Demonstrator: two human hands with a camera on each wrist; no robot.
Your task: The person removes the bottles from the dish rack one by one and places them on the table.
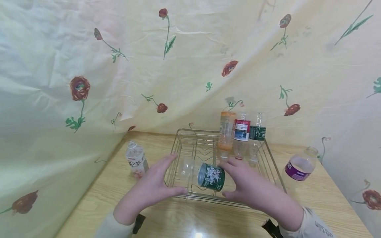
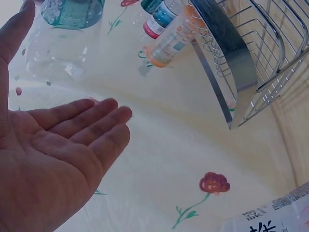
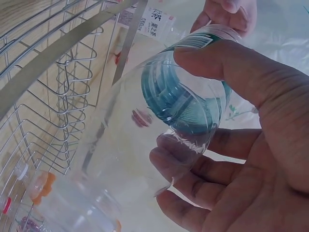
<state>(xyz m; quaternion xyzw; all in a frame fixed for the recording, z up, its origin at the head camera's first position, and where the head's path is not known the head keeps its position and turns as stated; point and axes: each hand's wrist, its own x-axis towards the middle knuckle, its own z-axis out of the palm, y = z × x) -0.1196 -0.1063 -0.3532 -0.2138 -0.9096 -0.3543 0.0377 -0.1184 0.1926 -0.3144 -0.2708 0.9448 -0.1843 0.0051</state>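
Note:
A clear plastic bottle with a green label (image 1: 212,177) is tilted on its side above the wire rack (image 1: 197,130). My right hand (image 1: 250,185) grips it at the right end, and in the right wrist view the thumb and fingers curl around the clear wall. To the left, my left hand (image 1: 150,190) is apart from the bottle. Its fingers (image 2: 91,121) are straight and the palm faces up in the left wrist view, holding nothing. Several bottles stand neck-down at the rack's back right, among them an orange-ended bottle (image 1: 227,130), a red-labelled bottle (image 1: 242,130) and a green-labelled bottle (image 1: 257,132).
A clear bottle with a white and pink label (image 1: 137,161) stands left of the rack. Right of the rack is a wide-mouthed bottle with a purple label (image 1: 297,170). The wooden table (image 1: 166,218) meets a flower-patterned cloth (image 1: 190,82) at the back and sides.

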